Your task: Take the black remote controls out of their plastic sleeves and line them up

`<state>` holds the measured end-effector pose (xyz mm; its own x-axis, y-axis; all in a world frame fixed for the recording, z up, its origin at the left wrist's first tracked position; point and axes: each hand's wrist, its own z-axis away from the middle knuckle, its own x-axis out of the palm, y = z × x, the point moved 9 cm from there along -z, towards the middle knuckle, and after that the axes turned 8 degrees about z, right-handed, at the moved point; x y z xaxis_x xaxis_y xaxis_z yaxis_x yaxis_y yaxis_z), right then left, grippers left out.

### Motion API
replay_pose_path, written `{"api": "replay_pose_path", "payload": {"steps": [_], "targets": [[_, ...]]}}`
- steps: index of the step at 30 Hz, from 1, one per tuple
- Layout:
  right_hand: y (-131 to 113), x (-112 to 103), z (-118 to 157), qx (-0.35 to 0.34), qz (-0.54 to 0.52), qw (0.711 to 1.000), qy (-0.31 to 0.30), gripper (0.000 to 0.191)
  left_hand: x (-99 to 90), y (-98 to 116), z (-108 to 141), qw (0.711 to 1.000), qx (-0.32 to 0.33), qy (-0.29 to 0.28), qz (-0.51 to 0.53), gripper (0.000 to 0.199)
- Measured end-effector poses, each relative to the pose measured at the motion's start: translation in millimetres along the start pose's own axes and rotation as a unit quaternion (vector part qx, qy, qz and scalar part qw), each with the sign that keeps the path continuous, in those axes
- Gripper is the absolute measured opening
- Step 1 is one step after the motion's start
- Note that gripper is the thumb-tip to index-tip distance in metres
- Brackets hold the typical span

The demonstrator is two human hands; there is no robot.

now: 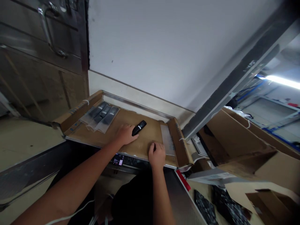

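Head cam, near to far. Closest to the body: a phone (118, 159) w/ lit screen, just under the tray's near edge. R hand (156, 154) rests at the near edge of the cardboard tray (150, 137), fingers curled into a loose fist, knuckles down; can't tell if it grips anything, nothing visible in it. Clear empty bag (167, 139) lies just beside it, along the tray's right edge. L hand (125, 134) is mid-tray, fingers bent round the butt end of a black remote (139, 127); it has hold of that end, the rest sticks out toward the far right, lying low on the cardboard. Far left corner: 3 bagged remotes (103, 114) side by side, sleeves overlapping, well apart from both hands.

Judged progress: 3 units look sleeved and set aside, 1 bare unit is in hand, and 1 empty sleeve waits by the R hand, so bagging of this piece looks not yet started. Boxes (243, 147) w/ more dark items stand off the tray's right side.
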<state>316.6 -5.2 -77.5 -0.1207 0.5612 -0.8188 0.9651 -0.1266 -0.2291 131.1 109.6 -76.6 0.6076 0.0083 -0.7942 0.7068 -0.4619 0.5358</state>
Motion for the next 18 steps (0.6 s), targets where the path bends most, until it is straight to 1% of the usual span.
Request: {"api": "replay_pose_path", "payload": {"steps": [3,6,8,9,11,13,14,16,18], "targets": [[-2.9,1.5,7.4,0.022,0.004,1.0,-0.003,0.034,15.1,20.8,-3.9,1.0,0.02,-0.011,-0.014,0.047],[-3.4,1.8,7.8,0.031,0.009,0.999,-0.015,0.033,31.4,46.4,-6.9,0.996,0.082,-0.037,0.011,0.054],[-2.9,1.3,6.6,0.034,0.017,0.999,-0.026,0.036,38.6,55.6,-7.5,0.99,0.115,-0.06,0.051,0.051],[-2.6,0.9,5.9,0.035,0.022,0.999,-0.031,0.039,40.9,55.2,-8.0,0.987,0.118,-0.07,0.079,0.047],[-3.4,1.2,4.6,0.033,0.031,0.998,-0.045,0.048,44.7,47.2,-8.9,0.976,0.105,-0.095,0.163,0.041],[-6.9,4.5,2.5,0.023,0.036,0.997,-0.068,0.061,47.2,36.0,-9.8,0.952,0.085,-0.111,0.271,0.038],[-9.9,7.8,0.8,0.015,0.037,0.996,-0.083,0.066,47.2,30.6,-10.3,0.938,0.073,-0.111,0.322,0.037],[-16.7,16.3,-4.7,0.003,0.04,0.993,-0.108,0.073,42.8,20.7,-10.8,0.913,0.038,-0.086,0.397,0.034],[-22.6,26.9,-13.0,0.003,0.046,0.991,-0.125,0.07,30.5,13.3,-5.3,0.892,-0.008,-0.038,0.451,0.031]]}}
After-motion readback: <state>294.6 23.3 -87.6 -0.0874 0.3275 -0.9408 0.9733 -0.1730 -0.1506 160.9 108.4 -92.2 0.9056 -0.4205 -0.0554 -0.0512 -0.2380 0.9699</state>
